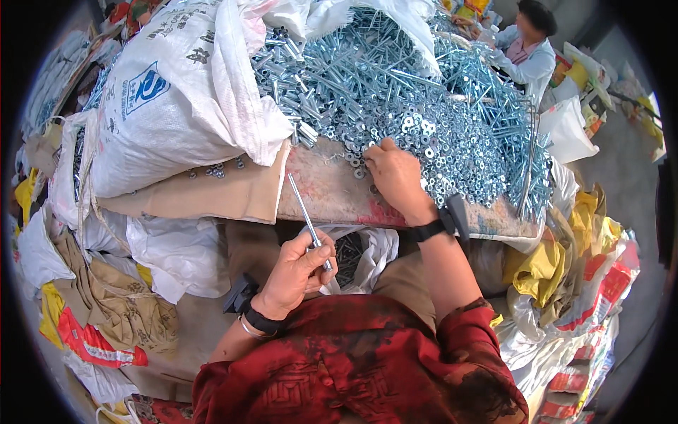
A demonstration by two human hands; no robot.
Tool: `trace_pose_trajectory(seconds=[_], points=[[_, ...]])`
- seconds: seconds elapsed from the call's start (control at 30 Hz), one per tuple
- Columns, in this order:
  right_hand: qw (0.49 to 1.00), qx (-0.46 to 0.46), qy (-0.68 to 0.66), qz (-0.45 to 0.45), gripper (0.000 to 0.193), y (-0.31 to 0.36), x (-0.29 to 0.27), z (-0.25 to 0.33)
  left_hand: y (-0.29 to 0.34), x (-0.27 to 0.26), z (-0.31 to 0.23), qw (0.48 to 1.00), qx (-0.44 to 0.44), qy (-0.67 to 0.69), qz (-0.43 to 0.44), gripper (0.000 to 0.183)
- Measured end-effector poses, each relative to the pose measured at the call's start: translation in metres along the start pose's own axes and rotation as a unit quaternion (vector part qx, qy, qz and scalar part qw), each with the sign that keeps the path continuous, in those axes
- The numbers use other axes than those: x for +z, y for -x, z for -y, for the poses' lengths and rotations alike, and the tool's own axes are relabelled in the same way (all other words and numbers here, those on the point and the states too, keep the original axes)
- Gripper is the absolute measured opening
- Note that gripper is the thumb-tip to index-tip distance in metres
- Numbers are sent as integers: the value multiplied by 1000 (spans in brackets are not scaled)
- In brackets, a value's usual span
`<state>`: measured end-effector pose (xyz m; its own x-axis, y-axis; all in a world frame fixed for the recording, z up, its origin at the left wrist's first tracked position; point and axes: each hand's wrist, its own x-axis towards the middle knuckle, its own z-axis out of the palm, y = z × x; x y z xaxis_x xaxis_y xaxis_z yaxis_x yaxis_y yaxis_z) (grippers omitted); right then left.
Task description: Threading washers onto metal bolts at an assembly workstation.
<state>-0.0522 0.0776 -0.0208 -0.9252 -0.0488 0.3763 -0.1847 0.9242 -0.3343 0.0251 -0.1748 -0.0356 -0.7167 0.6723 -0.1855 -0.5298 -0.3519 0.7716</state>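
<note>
My left hand (300,272) is closed around a long, thin metal bolt (305,210), held in front of my body. Its slim shank points up and to the left, and a thicker, sleeve-like end sticks out below my thumb. On the table's front edge, my right hand (395,178) reaches into the near side of a heap of loose washers and nuts (462,145). Its fingers are bent and pressed together among the washers; whatever is between the fingertips is hidden.
Behind the washers lie heaped long bolts (360,53) and metal sleeves (286,92). A full white woven sack (169,106) rests on cardboard (205,194) at left. Between my knees is an open bag of metal pieces (348,253). Across the table works another person (526,56).
</note>
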Motion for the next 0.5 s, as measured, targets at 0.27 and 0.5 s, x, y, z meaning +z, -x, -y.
trace_pose_trajectory(seconds=[0.27,0.5], points=[[997,37,71,7,9,-1,1,8,4,-12,-5,999,28,4,-25,16],[995,28,10,94,22,30,-10,13,3,-8,-11,999,17,-34,-10,19]])
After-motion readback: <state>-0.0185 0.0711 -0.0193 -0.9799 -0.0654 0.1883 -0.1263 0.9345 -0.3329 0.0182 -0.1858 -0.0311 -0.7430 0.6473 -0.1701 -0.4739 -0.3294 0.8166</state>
